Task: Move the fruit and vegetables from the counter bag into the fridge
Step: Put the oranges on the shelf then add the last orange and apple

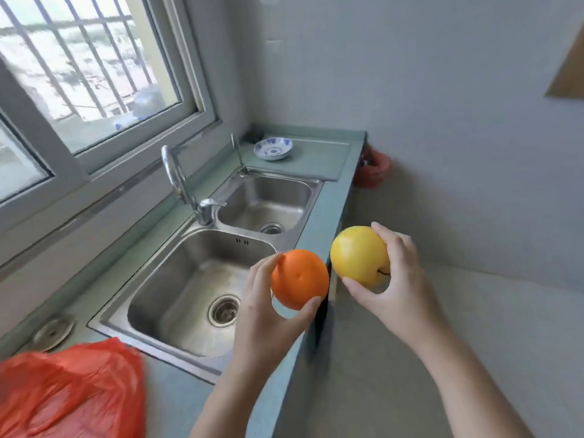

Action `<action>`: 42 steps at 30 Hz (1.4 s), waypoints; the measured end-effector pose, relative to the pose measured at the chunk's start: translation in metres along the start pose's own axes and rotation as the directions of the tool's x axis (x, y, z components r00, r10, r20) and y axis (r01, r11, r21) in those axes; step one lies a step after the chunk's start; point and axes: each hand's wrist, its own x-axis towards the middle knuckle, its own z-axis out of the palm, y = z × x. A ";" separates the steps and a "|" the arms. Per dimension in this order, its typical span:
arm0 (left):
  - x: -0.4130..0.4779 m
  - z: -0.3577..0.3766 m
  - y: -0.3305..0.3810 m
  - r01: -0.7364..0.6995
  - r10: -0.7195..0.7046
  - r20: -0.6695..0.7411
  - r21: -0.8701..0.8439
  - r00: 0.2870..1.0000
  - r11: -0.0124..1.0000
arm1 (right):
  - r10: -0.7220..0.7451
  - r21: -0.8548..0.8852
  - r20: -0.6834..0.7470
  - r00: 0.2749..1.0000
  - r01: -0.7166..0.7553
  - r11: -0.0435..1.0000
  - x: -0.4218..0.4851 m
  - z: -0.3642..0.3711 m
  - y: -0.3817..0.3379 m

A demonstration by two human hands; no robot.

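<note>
The left hand (268, 314) has its grip around a smooth orange (299, 278); the right hand (395, 282) holds a glossy yellow apple (358, 253) at its 3 o'clock. Both hang over the green desk (177, 403) edge, the red bag (69, 393) at 8 o'clock beside the steel sink (189, 279).

The bag (69, 390) beside the sink (202, 289) is blurring and running off the bottom-left edge, hiding its contents. The left hand (268, 314) is covering the orange's (300, 278) underside.

No text, label, brand or number can be read anywhere. The blue marks on the bowl (273, 148) are only a pattern.
</note>
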 end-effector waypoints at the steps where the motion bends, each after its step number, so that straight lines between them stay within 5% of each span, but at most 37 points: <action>1: 0.005 0.017 0.012 -0.016 0.016 0.017 -0.017 1.000 1.000 | 0.003 -0.008 -0.022 1.000 -0.003 1.000 0.003 -0.017 0.013; 15: 0.047 0.284 0.181 -0.205 0.269 0.288 -0.235 0.919 0.950 | 0.129 -0.200 -0.402 0.906 -0.225 0.954 -0.012 -0.273 0.180; 32: 0.013 0.549 0.307 -0.115 0.522 0.657 -0.558 0.544 0.822 | 0.355 -0.154 -0.789 0.501 -0.720 0.676 -0.114 -0.445 0.294; 42: 0.092 0.701 0.381 -0.138 0.623 0.632 -0.642 0.462 0.754 | 0.301 -0.164 -0.842 0.448 -0.744 0.648 -0.020 -0.546 0.391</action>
